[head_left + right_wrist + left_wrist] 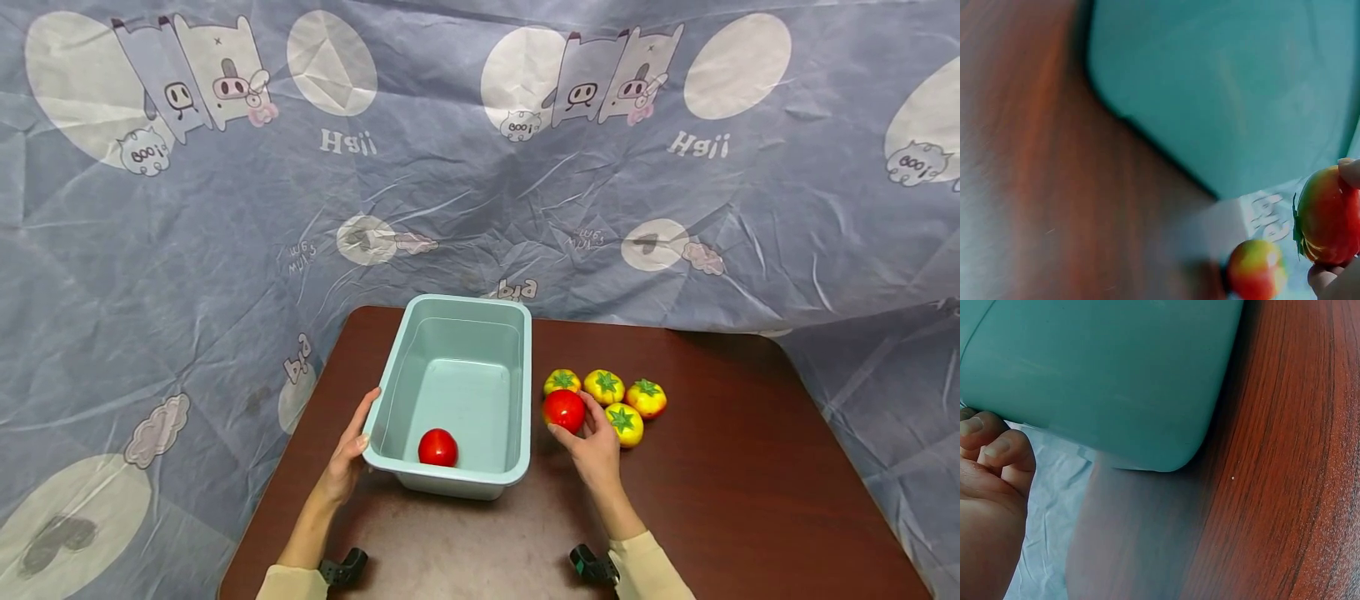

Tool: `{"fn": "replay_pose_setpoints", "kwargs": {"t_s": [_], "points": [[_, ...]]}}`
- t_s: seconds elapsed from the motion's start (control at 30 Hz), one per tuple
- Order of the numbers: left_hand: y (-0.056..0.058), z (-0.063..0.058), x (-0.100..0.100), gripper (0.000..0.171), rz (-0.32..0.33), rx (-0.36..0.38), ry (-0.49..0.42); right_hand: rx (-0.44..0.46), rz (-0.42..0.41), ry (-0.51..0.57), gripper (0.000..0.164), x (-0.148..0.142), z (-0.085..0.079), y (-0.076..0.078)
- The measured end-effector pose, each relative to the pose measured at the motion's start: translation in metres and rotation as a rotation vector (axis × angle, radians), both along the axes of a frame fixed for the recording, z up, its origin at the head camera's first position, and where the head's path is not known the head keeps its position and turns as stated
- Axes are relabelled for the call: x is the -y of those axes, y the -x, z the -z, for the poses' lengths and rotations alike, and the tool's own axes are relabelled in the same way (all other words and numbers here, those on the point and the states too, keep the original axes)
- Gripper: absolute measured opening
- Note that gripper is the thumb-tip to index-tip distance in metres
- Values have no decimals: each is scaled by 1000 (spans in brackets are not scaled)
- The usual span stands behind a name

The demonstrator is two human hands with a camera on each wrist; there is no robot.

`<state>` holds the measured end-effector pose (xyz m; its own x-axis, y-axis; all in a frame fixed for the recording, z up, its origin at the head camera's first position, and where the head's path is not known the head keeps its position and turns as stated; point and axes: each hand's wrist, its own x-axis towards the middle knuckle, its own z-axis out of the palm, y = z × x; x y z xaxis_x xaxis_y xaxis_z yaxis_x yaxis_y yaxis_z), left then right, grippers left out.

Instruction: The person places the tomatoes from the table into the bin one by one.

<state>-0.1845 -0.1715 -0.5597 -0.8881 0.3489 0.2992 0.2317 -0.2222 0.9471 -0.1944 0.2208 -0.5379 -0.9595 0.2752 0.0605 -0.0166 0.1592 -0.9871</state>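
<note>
My left hand (347, 460) grips the left rim of a pale green plastic bin (527, 375), its thumb at the edge. In the left wrist view its curled fingers (1007, 447) sit against the bin's side (1116, 381). One red tomato (438, 448) lies inside the bin at the near end. To the right of the bin, my right hand (596, 450) holds another tomato (564, 411) between thumb and fingers, red side up. The right wrist view shows this tomato (1329, 219) with its green leafy top facing left.
Several yellow tomatoes (622, 423) with green tops are grouped on the brown table (750, 467), close beside the right hand. A grey-blue patterned cloth (465, 183) hangs behind the table and along its sides.
</note>
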Motion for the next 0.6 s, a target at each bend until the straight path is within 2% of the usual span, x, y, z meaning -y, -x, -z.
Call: {"fn": "replay_pose_setpoints", "kwargs": {"t_s": [0.37,0.6], "points": [[2,1,0,71,13,2,-18,-105,-53,3,75,11,-44,-1],[1,0,0,70,8,-4,-10,-145,-68,67,75,11,-63,-1]]}}
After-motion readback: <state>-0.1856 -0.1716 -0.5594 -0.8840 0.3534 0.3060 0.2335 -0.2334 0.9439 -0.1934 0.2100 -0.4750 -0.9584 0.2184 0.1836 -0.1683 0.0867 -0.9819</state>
